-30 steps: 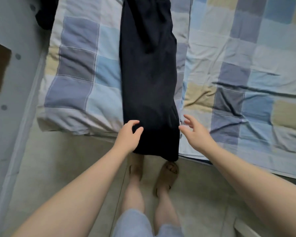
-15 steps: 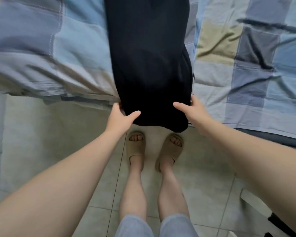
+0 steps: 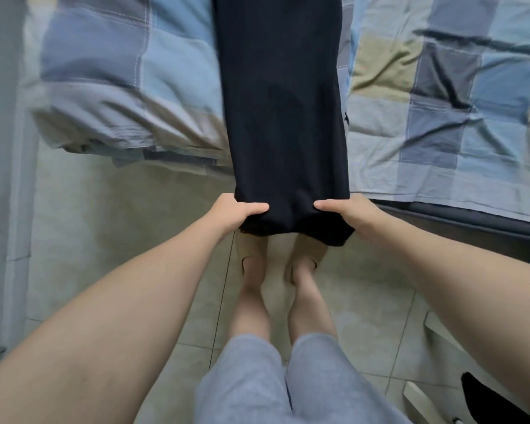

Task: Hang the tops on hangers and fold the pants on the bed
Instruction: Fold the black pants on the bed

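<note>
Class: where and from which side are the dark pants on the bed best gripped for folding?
Likely the dark pants at their near end, overhanging the bed: a corner each, from outside, thumbs on top, as left hand and right hand grip.

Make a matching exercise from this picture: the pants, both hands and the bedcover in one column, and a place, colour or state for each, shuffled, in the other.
Column one
1. pants
2. left hand
3. right hand
4. bedcover

Column two
A. grips the near right corner of the pants
B. checked in blue, grey and beige
C. dark, stretched out lengthwise over the bedcover
D. grips the near left corner of the pants

Pairs: 1-C, 2-D, 3-A, 4-B
</note>
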`<state>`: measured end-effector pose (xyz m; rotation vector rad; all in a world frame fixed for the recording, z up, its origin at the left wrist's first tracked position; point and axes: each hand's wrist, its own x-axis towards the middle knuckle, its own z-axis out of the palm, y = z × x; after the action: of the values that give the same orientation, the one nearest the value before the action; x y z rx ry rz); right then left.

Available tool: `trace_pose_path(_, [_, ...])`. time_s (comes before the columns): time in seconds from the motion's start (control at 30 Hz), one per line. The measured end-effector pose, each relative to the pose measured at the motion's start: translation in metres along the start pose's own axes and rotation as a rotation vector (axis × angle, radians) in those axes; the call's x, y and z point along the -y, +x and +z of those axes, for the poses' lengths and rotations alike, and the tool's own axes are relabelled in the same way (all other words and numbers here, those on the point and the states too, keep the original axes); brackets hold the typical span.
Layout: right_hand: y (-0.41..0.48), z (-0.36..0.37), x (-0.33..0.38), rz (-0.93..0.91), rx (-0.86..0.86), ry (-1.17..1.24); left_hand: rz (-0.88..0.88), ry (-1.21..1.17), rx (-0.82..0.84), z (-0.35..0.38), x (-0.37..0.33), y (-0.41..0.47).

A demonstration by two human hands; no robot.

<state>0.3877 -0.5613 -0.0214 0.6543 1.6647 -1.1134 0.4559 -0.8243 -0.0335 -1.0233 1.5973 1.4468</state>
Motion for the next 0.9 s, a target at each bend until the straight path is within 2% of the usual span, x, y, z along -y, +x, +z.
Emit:
trace_pose_path(0.2, [-0.084,0.015,0.005,-0.013,0.030,0.020,-0.004,-0.015,0.036,-0.023,-0.003,-0.084])
trace_pose_path(0.5, [-0.202,0.053,0.013,-0.168,-0.138,0.118,0.041,-0.130,-0.043,-0.045,-0.012,-0.189])
trace_pose_path(0.73, [-0.254,0.075,0.006,-0.070,-0.237,0.418,0.034,-0.280,-0.131,-0.048,-0.001,-0.235])
trace_pose_path(0.9, [-0.287,0.082,-0.004,-0.075,-0.207,0.588,0.027,-0.305,-0.173,-0.054,0.017,-0.270])
